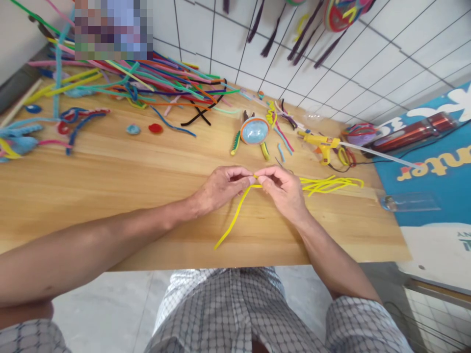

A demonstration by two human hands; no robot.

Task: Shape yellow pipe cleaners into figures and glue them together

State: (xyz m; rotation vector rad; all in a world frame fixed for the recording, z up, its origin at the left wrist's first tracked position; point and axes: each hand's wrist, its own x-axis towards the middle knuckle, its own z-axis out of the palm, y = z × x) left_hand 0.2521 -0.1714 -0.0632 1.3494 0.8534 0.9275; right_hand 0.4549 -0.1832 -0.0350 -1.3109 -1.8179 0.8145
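A yellow pipe cleaner (235,218) is pinched between the fingertips of my left hand (222,186) and my right hand (283,189), which nearly meet above the tabletop. Its long free end hangs down and to the left toward the table's front edge. The short bit between my fingers looks bent, though the fingertips partly cover it. Just right of my right hand lies a bundle of yellow pipe cleaners (331,185). Beyond my hands sits a small figure (254,131) with a light-blue, orange-rimmed dome and green-and-yellow legs.
A heap of coloured pipe cleaners (147,83) covers the table's back left. A yellow hot glue gun (324,144), with its cord, lies at the right near scissors (346,156). A red pom-pom-like disc (155,128) lies mid-left. A clear cylinder (412,202) rests at the right edge.
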